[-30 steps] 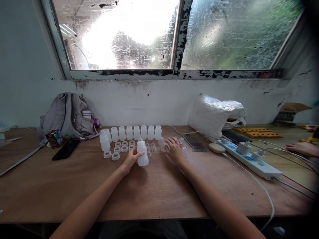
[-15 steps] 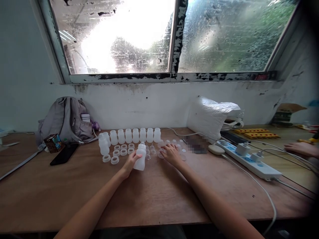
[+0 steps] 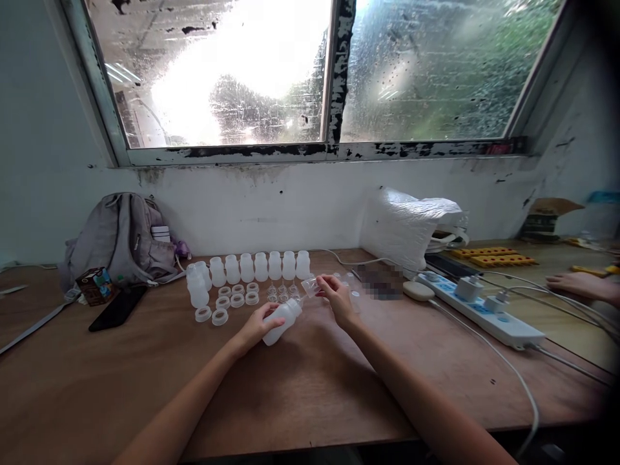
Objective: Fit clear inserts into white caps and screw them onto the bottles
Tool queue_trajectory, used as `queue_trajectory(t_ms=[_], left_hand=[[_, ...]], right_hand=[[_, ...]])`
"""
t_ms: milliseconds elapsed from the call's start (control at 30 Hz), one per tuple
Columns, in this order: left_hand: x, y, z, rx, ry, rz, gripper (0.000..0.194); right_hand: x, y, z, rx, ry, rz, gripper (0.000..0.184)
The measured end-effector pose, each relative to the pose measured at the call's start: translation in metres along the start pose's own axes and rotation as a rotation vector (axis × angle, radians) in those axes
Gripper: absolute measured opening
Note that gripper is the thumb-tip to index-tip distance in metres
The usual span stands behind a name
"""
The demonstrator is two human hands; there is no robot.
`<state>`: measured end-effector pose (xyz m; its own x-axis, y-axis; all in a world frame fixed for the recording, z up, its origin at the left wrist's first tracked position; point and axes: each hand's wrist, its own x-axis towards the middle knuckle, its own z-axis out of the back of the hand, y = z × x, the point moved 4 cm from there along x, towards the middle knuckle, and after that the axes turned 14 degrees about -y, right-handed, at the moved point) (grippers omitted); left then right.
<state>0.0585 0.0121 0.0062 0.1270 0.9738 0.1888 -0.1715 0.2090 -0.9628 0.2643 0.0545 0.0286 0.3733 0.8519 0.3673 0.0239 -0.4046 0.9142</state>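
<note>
My left hand (image 3: 256, 328) is wrapped round a frosted baby bottle (image 3: 281, 323), tilted so that its teat end points up to the right. A clear cap (image 3: 310, 287) is pinched in the fingers of my right hand (image 3: 335, 298), close to the bottle's teat; I cannot tell whether they touch. Behind the bottle lie several clear teats (image 3: 283, 296). White collar rings (image 3: 237, 299) rest in rows to the left of them. More clear caps (image 3: 356, 294) are partly hidden by my right hand.
A row of frosted bottles (image 3: 260, 266) stands along the wall. At left are a grey backpack (image 3: 123, 239), a small carton (image 3: 95, 285) and a black phone (image 3: 117, 309). To the right lie a power strip (image 3: 484, 316) with cables and yellow trays (image 3: 494, 257); another person's hand (image 3: 571, 284) is beyond.
My right hand has picked up a clear cap from the table and brought it left to the bottle. The bottle has tipped over to the right in my left hand.
</note>
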Motion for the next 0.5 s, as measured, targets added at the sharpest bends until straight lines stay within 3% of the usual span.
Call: queue_trajectory(t_ms=[233, 500], left_hand=[[0.001, -0.003, 0.007, -0.003, -0.115, 0.035, 0.039], [-0.004, -0.012, 0.007, -0.037, -0.083, 0.053, 0.039]], right_hand=[[-0.012, 0.002, -0.008, 0.050, 0.046, -0.165, 0.031], [-0.020, 0.006, -0.012, 0.090, 0.116, -0.221, 0.028]])
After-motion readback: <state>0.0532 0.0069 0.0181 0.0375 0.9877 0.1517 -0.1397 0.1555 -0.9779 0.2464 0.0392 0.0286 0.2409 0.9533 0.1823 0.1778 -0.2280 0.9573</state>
